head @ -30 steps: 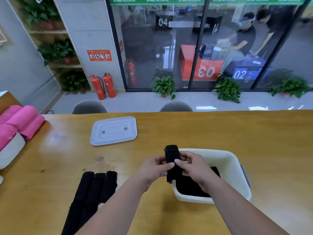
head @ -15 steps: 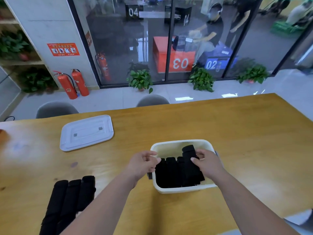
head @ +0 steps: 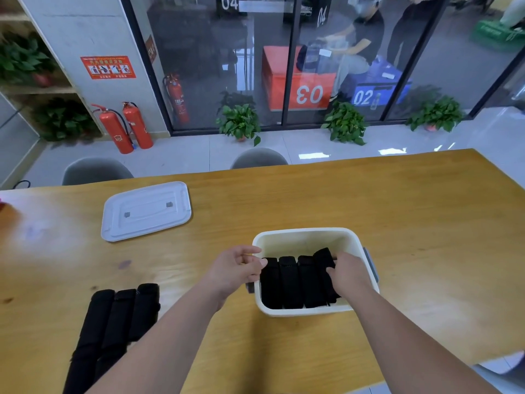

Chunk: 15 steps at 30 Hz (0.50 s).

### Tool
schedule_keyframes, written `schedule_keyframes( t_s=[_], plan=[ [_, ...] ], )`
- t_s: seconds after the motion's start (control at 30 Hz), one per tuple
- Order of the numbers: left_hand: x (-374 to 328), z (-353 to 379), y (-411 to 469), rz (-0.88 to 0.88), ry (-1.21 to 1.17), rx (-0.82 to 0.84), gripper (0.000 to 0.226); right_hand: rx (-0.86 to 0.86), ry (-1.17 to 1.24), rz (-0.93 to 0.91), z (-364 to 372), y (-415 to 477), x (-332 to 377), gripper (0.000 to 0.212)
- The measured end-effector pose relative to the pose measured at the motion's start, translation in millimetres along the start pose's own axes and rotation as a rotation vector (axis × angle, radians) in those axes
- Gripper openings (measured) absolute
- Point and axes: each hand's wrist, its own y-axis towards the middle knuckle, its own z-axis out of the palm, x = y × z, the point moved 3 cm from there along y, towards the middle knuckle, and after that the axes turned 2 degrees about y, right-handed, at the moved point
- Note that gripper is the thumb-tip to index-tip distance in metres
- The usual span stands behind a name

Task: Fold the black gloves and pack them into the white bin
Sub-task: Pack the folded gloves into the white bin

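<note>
We cannot see the fingertips of the right hand (head: 348, 273), tucked behind the tilted glove (head: 324, 265) it holds; left of the left hand (head: 235, 268), the loose gloves (head: 113, 317) run past the bottom edge

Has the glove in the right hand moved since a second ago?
Yes. The glove went from above the white bin's left rim down inside it, right of the packed row, right hand holding it.

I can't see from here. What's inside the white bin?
Four folded black gloves stand side by side in the bin; the right hand grips the rightmost glove. Its floor under them is hidden.
</note>
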Motion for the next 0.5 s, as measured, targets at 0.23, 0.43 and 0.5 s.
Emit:
schedule_keyframes(
  t_s=[0.23, 0.43, 0.5],
  plan=[
    [1.8, -0.7, 0.9, -0.005, -0.04, -0.015, 0.044, 0.092, -0.048, 0.02, 1.7, 3.5, -0.6, 0.035],
    [3.5, -1.8, -0.2, -0.008, -0.06, -0.03, 0.043, 0.212, -0.165, 0.011, 5.0, -3.3, 3.0, 0.035],
    [2.9, -1.4, -1.5, -0.004, -0.074, -0.039, 0.041, 0.236, -0.18, 0.013, 4.8, -3.6, 4.0, 0.04]
  ],
)
